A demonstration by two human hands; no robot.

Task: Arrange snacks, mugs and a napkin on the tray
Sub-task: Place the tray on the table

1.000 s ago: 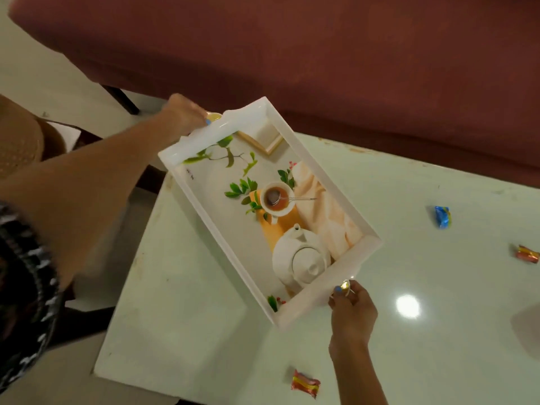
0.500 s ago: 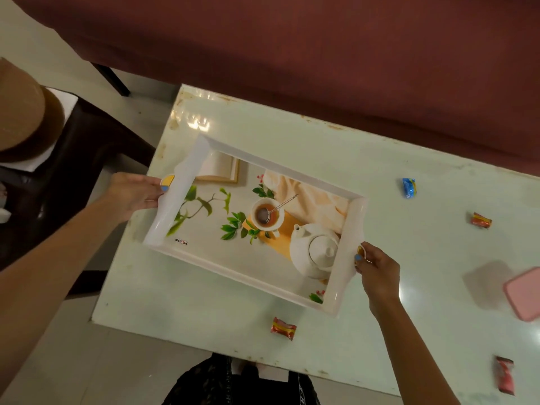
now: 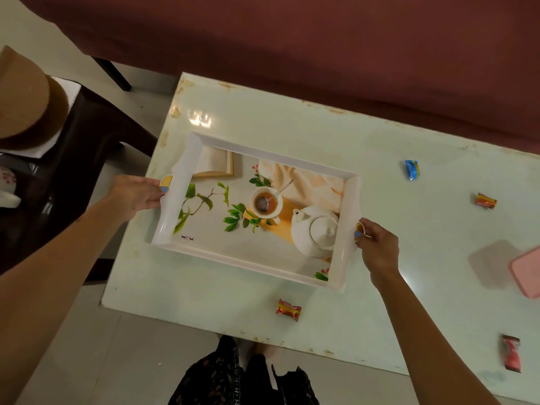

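Two hands hold a white tray (image 3: 347,235) by its end handles: the left hand (image 3: 136,194) grips the left handle, the right hand (image 3: 377,247) grips the right. It sits over the left part of a pale table (image 3: 292,121), near the left edge, with bare tabletop beyond its far rim. Its floor is printed with a teapot, cup and leaves; a small logo is too small to read. Wrapped sweets lie apart: a red one (image 3: 288,309) just beside the near rim, a blue one (image 3: 412,169) to the right.
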